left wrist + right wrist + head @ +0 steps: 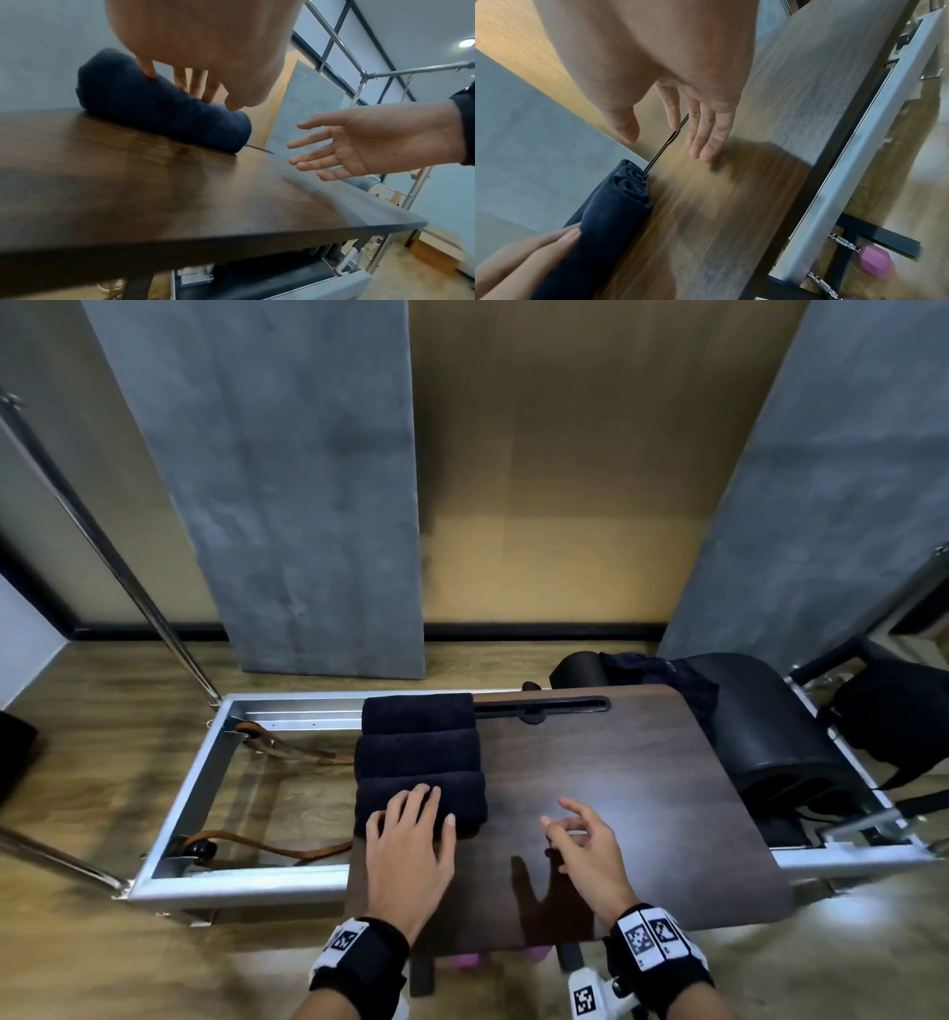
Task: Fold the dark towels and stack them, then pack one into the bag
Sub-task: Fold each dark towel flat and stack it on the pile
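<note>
Three dark rolled towels lie side by side along the left edge of the dark wooden table [616, 762]: a far towel [417, 712], a middle towel [418, 752] and a near towel [462, 796]. My left hand [411, 834] rests flat on the near towel [159, 113] with straight fingers pressing its top. My right hand [580, 834] hovers open over the bare table to the right, fingers spread, holding nothing [693, 130]. A black bag [893, 726] sits at the far right, beyond the table.
The table stands over a silver metal frame [205, 783] with brown straps [267, 847] inside. A black padded seat [770, 737] lies right of the table. A slot [544, 706] runs along the table's far edge. Pink dumbbells [875, 261] lie on the floor below.
</note>
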